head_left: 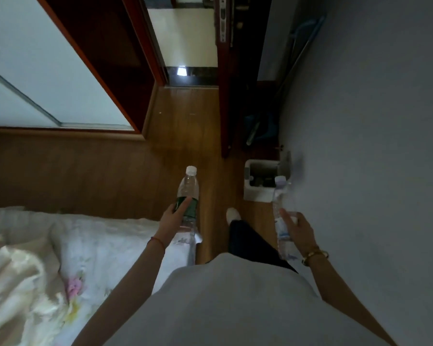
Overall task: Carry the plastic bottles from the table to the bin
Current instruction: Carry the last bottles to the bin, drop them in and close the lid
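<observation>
Between the bed (90,245) and the grey wall (373,146), I am gripping a plastic bottle in each hand. My left hand (174,216) is wrapping around the green-labelled bottle (187,203), a clear ribbed cylinder with a white cap pointing ahead over the wooden floor (185,126). My right hand (298,228) is clasping the pale-labelled bottle (280,221), thin and crinkled, its pale cap reaching in front of the bin (259,191). That bin is sitting on the floor by the wall, white, boxy, its lid standing up. Rumpled floral bedding is lying at my left.
</observation>
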`<move>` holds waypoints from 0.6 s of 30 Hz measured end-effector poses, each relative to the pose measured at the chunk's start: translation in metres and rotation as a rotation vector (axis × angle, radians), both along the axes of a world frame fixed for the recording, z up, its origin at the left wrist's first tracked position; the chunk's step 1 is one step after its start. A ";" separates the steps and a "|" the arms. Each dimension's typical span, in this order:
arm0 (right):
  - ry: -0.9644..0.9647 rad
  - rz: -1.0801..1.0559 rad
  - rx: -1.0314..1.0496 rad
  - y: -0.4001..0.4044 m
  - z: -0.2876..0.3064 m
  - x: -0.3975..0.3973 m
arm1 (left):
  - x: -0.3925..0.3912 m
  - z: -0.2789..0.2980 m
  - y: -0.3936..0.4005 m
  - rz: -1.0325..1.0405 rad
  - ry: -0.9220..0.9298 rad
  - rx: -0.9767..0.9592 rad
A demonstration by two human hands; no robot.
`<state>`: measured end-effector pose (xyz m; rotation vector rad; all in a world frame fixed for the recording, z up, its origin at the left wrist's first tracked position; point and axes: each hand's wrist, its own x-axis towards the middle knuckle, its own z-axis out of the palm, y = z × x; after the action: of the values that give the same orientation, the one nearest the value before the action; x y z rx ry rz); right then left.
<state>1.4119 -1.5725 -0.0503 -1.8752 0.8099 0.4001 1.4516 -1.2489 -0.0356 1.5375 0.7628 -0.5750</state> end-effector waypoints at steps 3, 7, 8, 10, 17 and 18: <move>-0.006 -0.076 -0.003 -0.003 -0.010 0.057 | 0.056 -0.015 -0.007 -0.027 0.045 -0.005; -0.041 -0.163 0.024 -0.022 -0.013 0.149 | 0.151 -0.019 -0.025 -0.106 0.059 -0.009; -0.050 -0.179 0.027 -0.028 -0.013 0.169 | 0.177 -0.015 -0.032 -0.135 0.051 0.002; -0.071 -0.225 0.033 -0.036 -0.010 0.209 | 0.233 -0.008 -0.047 -0.196 0.021 0.033; -0.082 -0.443 0.067 -0.032 0.008 0.278 | 0.389 0.011 -0.105 -0.469 -0.019 0.017; -0.070 -0.488 0.053 -0.028 0.004 0.280 | 0.405 0.011 -0.114 -0.529 -0.015 0.028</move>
<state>1.6922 -1.6004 -0.0461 -1.5656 1.1566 0.0481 1.8571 -1.3625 -0.0246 1.7757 0.3444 -0.9407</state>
